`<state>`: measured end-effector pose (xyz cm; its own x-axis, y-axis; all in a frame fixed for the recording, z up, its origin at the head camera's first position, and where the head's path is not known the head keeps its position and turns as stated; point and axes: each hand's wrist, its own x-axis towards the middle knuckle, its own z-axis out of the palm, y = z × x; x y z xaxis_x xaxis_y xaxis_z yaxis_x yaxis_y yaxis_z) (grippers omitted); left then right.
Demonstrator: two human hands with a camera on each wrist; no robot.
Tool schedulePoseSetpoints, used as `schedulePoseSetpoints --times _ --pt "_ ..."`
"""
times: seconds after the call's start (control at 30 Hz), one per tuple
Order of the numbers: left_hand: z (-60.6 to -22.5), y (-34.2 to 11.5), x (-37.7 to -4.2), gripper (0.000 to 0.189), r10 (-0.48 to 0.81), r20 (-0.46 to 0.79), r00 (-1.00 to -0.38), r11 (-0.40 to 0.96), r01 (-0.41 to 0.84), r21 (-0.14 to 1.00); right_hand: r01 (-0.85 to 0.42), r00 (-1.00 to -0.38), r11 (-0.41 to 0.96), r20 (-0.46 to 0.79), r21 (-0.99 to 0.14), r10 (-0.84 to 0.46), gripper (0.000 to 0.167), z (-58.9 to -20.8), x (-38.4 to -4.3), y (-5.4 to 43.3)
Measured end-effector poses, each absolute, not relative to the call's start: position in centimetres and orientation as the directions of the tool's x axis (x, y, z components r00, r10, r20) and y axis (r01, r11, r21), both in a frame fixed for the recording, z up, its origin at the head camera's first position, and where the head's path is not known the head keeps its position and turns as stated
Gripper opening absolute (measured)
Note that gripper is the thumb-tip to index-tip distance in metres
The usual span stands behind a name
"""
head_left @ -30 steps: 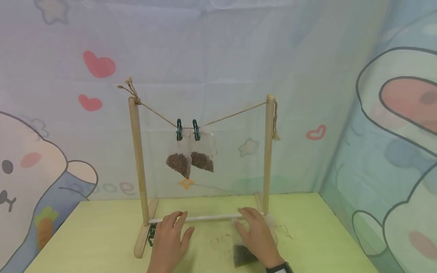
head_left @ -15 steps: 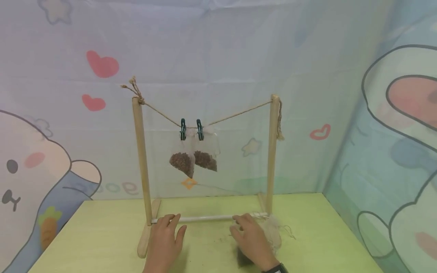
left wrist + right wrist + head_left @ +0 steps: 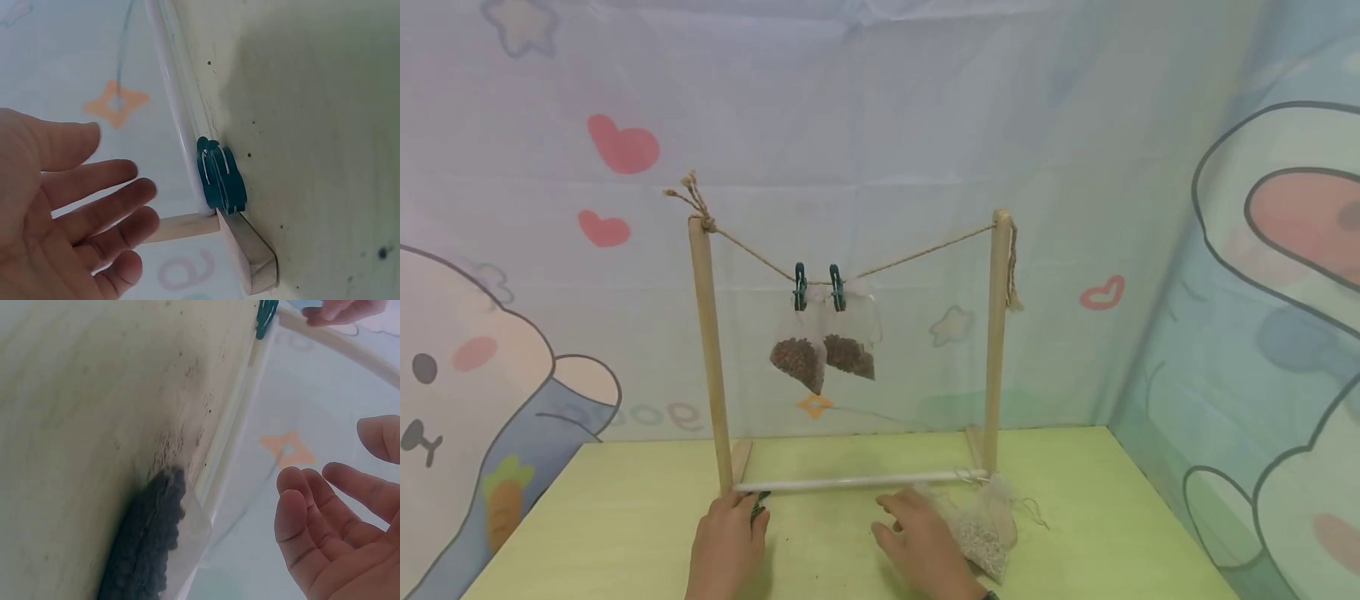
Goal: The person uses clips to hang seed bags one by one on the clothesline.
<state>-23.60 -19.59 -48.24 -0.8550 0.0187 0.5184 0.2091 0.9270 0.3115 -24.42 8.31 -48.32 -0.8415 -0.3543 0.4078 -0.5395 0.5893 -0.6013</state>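
Observation:
My left hand (image 3: pixel 726 542) hovers near the green clips (image 3: pixel 220 176), which stand on the table beside the left foot of the wooden frame (image 3: pixel 250 256). Its fingers are spread and hold nothing in the left wrist view. My right hand (image 3: pixel 922 537) is above the table with loosely bent fingers and nothing in them. Beneath it is a clear bag of dark grains (image 3: pixel 147 544), mostly hidden by that hand in the head view. Just right of the hand lies a mesh bag of pale grains (image 3: pixel 983 542).
A rope (image 3: pixel 925 252) sags between two posts. Two green clips (image 3: pixel 837 288) pin two bags of brown grains (image 3: pixel 797 360) to it. A white rod (image 3: pixel 857 482) joins the posts low down, and a patterned cloth (image 3: pixel 880 125) stands behind the table (image 3: pixel 1060 483).
My left hand has moved left and down towards the green clips. The right hand has shifted left and lower, leaving more of the pale-grain bag in sight.

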Motion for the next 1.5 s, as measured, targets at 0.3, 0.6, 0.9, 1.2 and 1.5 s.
schedulePoseSetpoints --times 0.3,0.6,0.9,1.2,1.5 --pt "-49.0 -19.7 -23.7 0.005 0.032 0.342 -0.939 0.952 0.133 0.275 -0.567 -0.822 0.529 0.400 -0.631 -0.405 0.026 -48.1 -24.1 7.8" --pt "-49.5 -19.6 -23.6 0.002 0.032 0.309 -0.951 0.942 0.131 0.308 -0.571 -0.816 0.515 0.369 -0.640 -0.445 0.026 -48.3 -24.0 7.8" --pt "-49.4 -19.6 -24.0 0.023 0.034 0.238 -0.971 0.892 0.138 0.431 -0.554 -0.820 0.501 0.332 -0.665 -0.467 0.030 -48.3 -23.9 7.8" --pt "-49.2 -19.6 -23.9 0.024 0.043 0.233 -0.972 0.865 0.153 0.478 -0.571 -0.807 0.494 0.337 -0.655 -0.485 0.029 -48.2 -23.7 7.8" --pt "-48.7 -19.0 -24.1 0.038 0.118 0.325 -0.938 0.717 0.307 0.626 -0.529 -0.821 0.465 0.290 -0.710 -0.492 0.031 -48.3 -24.0 7.9"
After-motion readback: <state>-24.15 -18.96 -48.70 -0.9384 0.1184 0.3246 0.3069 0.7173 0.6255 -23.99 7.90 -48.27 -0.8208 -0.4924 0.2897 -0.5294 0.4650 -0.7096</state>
